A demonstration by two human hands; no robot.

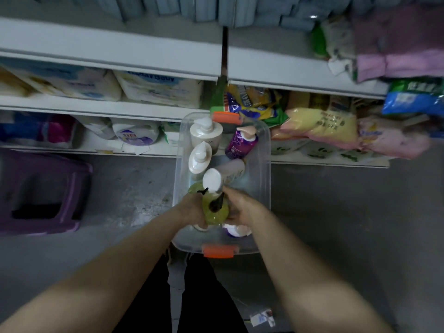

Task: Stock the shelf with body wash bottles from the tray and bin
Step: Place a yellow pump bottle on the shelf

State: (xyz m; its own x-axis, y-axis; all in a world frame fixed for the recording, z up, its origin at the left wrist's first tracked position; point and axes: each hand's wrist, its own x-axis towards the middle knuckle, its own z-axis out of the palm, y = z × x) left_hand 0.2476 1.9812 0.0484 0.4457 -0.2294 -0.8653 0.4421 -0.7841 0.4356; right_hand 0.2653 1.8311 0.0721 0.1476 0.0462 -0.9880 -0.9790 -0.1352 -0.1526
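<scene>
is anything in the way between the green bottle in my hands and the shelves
Nothing visible blocks it. Both the left hand and right hand already grip the green bottle over the clear bin. The other bottles stand lower in the bin, and the space up toward the shelves looks open.

**Seven Bottles Counted in One Clear Bin**

One clear plastic bin [264, 164] with two orange latches [227, 117] holds at least seven bottles: two cream pump bottles [206, 133], one purple pump bottle [241, 144], one pale bottle with a white cap [224, 175], two green bottles with black pumps [215, 211], and one white-and-purple bottle [236, 230] near the front. Two hands [192, 207] reach in. One purple stool [45, 191] stands at the side.
</scene>
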